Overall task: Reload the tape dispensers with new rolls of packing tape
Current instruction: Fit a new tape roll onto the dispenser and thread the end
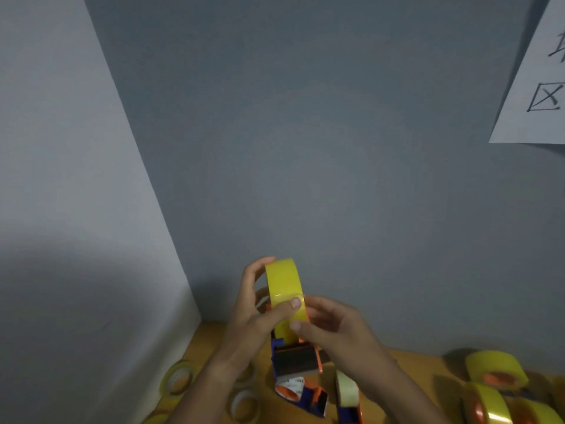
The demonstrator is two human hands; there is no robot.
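Step in hand, as I read it: new roll is seated on a dispenser & the free end is being found/peeled for threading. The glossy yellow roll of packing tape (pixel 284 289) sits upright on the orange-and-blue plastic hand-held tape dispenser (pixel 295 358), held up in front of the grey wall, above the wooden counter (pixel 406 367).

Left hand (pixel 252 313): fingers curled round the roll's far side, thumb pressed flat on the tape face — grasping the roll. Right hand (pixel 331 327): thumb & fingertips meet at the roll's right edge, w/ a clear bit of film at the thumb; looks like a pinch on the loose tape end, though blur leaves that unsure.

Next move, my guess: pull the end down, feed it thru the slot past the roller to the cutter blade, sticky side the right way round. Needs a steady roll & a straight pull, or the film folds on itself.

Writing: white paper sheet (pixel 538 81) taped to wall, top right, hand-drawn boxed X & part of another mark, cut off. Another dispenser lying on the counter (pixel 301 393) has a white core label w/ print — too blurred to read. No brand legible anywhere.
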